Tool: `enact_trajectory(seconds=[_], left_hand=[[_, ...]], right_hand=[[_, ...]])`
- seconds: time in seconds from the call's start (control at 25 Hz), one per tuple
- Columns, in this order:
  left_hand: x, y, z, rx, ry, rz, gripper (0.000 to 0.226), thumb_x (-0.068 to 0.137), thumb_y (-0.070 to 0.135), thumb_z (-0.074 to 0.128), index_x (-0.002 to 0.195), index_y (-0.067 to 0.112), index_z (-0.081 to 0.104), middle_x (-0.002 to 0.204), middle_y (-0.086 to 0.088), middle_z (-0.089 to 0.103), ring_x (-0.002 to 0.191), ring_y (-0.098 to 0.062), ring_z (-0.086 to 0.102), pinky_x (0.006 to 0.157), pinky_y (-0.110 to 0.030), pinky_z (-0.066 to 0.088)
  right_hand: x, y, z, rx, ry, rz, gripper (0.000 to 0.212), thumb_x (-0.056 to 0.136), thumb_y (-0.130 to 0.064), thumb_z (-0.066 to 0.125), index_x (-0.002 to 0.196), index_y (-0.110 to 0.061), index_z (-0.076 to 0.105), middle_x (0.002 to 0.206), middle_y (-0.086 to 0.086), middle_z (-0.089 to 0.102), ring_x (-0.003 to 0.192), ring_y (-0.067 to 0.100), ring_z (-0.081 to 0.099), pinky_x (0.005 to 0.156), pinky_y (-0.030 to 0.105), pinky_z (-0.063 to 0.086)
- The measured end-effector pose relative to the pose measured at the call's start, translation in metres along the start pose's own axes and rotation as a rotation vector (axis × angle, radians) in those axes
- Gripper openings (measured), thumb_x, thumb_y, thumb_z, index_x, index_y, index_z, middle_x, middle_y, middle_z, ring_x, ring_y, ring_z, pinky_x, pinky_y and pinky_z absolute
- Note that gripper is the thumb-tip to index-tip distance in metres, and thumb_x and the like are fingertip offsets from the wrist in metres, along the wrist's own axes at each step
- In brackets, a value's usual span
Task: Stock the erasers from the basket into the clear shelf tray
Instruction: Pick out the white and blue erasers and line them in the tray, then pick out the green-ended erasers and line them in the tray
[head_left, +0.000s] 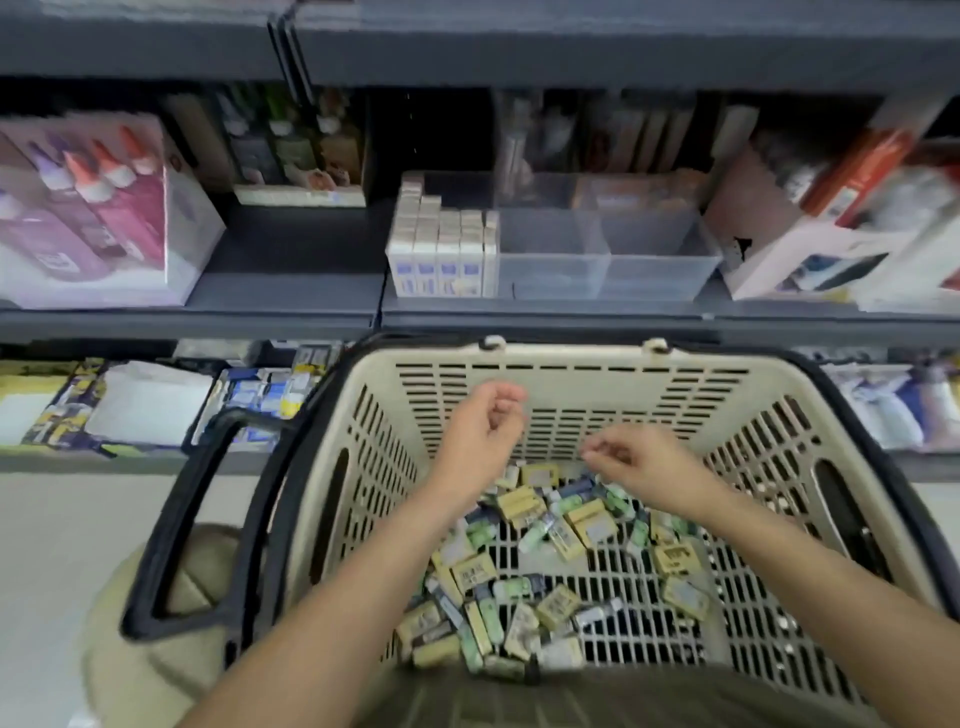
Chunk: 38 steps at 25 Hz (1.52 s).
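Note:
A cream plastic basket (587, 371) with black handles stands in front of me, and several small erasers (524, 566) in yellow, green and dark wrappers lie loose on its floor. On the grey shelf above stands the clear shelf tray (605, 260); its left section holds rows of white boxed erasers (441, 244), while the middle and right sections hold nothing. My left hand (480, 431) and my right hand (631, 457) hover inside the basket above the erasers, fingers loosely curled, holding nothing that I can see. Both hands are motion-blurred.
A box of purple glue bottles (88, 208) sits at the shelf's left, and white and red boxes (841, 223) at its right. A lower shelf behind the basket holds flat packs (150, 400). A black basket handle (192, 519) sticks out at left.

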<state>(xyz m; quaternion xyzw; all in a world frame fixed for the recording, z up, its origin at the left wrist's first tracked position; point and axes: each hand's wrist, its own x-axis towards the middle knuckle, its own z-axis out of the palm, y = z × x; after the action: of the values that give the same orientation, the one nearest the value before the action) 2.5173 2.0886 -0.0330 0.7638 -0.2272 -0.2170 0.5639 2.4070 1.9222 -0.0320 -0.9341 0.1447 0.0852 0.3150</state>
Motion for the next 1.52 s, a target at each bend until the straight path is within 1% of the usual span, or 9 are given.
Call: enact_trajectory(seconds=[0.08, 0.24, 0.4, 0.56, 0.76, 1.0, 1.2, 1.32, 1.52], left_hand=[[0.0, -0.022, 0.009, 0.034, -0.03, -0.165, 0.013, 0.092, 0.011, 0.052, 0.1, 0.021, 0.056, 0.086, 0.008, 0.058, 0.08, -0.007, 0.056, 0.063, -0.011, 0.044], [-0.009, -0.073, 0.018, 0.375, -0.216, -0.277, 0.021, 0.094, 0.014, 0.051, 0.114, 0.012, 0.057, 0.115, -0.001, 0.06, 0.106, -0.016, 0.056, 0.088, -0.023, 0.044], [-0.013, -0.099, 0.024, 0.681, -0.322, -0.131, 0.035, 0.09, 0.026, 0.059, 0.123, 0.018, 0.056, 0.125, 0.001, 0.058, 0.111, -0.017, 0.054, 0.092, -0.028, 0.044], [-0.019, -0.11, 0.034, 0.958, -0.384, 0.025, 0.043, 0.086, 0.031, 0.063, 0.126, 0.019, 0.051, 0.124, 0.0, 0.053, 0.113, -0.021, 0.046, 0.093, -0.034, 0.043], [-0.009, -0.101, 0.035, 0.694, -0.384, -0.247, 0.029, 0.08, 0.036, 0.065, 0.103, 0.018, 0.06, 0.091, 0.003, 0.06, 0.081, -0.016, 0.058, 0.067, -0.03, 0.047], [-0.004, -0.091, 0.029, 0.88, -0.449, -0.361, 0.031, 0.074, 0.041, 0.064, 0.095, 0.019, 0.056, 0.084, 0.004, 0.058, 0.077, -0.016, 0.056, 0.061, -0.027, 0.042], [0.0, -0.094, 0.014, 0.749, -0.337, -0.346, 0.025, 0.079, 0.029, 0.067, 0.102, 0.024, 0.059, 0.099, 0.004, 0.064, 0.084, -0.015, 0.061, 0.071, -0.03, 0.051], [-0.002, -0.094, 0.013, 0.739, -0.245, -0.302, 0.025, 0.084, 0.021, 0.061, 0.108, 0.023, 0.057, 0.107, 0.004, 0.06, 0.083, -0.013, 0.058, 0.071, -0.03, 0.05], [-0.002, -0.088, 0.021, 0.719, -0.187, -0.208, 0.025, 0.088, 0.025, 0.056, 0.112, 0.019, 0.054, 0.107, 0.003, 0.058, 0.09, -0.018, 0.059, 0.071, -0.029, 0.047]], right_hand=[[0.004, 0.02, 0.031, -0.148, -0.134, -0.002, 0.018, 0.091, -0.03, 0.056, 0.104, -0.022, 0.065, 0.101, -0.006, 0.068, 0.083, 0.002, 0.059, 0.064, 0.008, 0.041], [0.007, 0.044, 0.074, -0.268, -0.261, 0.055, 0.042, 0.09, -0.027, 0.055, 0.131, -0.024, 0.048, 0.135, 0.003, 0.048, 0.112, 0.017, 0.052, 0.094, 0.03, 0.044], [0.006, 0.053, 0.093, -0.434, -0.326, -0.001, 0.056, 0.087, -0.025, 0.056, 0.14, -0.026, 0.035, 0.146, 0.001, 0.035, 0.131, 0.023, 0.031, 0.108, 0.04, 0.032], [0.005, 0.062, 0.084, -0.432, -0.236, 0.081, 0.045, 0.087, -0.015, 0.052, 0.131, -0.023, 0.044, 0.132, 0.004, 0.046, 0.12, 0.022, 0.044, 0.096, 0.035, 0.042], [0.004, 0.07, 0.078, -0.45, -0.258, 0.128, 0.025, 0.089, -0.02, 0.051, 0.114, -0.021, 0.056, 0.116, 0.0, 0.054, 0.105, 0.019, 0.053, 0.077, 0.031, 0.045], [0.005, 0.071, 0.075, -0.395, -0.574, 0.177, 0.015, 0.088, -0.018, 0.054, 0.075, -0.013, 0.06, 0.073, 0.003, 0.057, 0.068, 0.02, 0.054, 0.065, 0.029, 0.043], [0.013, 0.058, 0.075, -0.495, -0.15, 0.101, 0.018, 0.09, -0.023, 0.05, 0.106, -0.016, 0.056, 0.11, 0.004, 0.054, 0.094, 0.023, 0.058, 0.068, 0.032, 0.047], [0.025, 0.058, 0.075, -0.512, -0.201, 0.036, 0.04, 0.09, -0.017, 0.05, 0.13, -0.018, 0.043, 0.129, 0.005, 0.048, 0.114, 0.025, 0.05, 0.087, 0.035, 0.045], [0.021, 0.051, 0.088, -0.574, -0.274, 0.099, 0.021, 0.084, -0.033, 0.057, 0.096, -0.017, 0.054, 0.102, 0.004, 0.055, 0.091, 0.022, 0.055, 0.069, 0.032, 0.046]])
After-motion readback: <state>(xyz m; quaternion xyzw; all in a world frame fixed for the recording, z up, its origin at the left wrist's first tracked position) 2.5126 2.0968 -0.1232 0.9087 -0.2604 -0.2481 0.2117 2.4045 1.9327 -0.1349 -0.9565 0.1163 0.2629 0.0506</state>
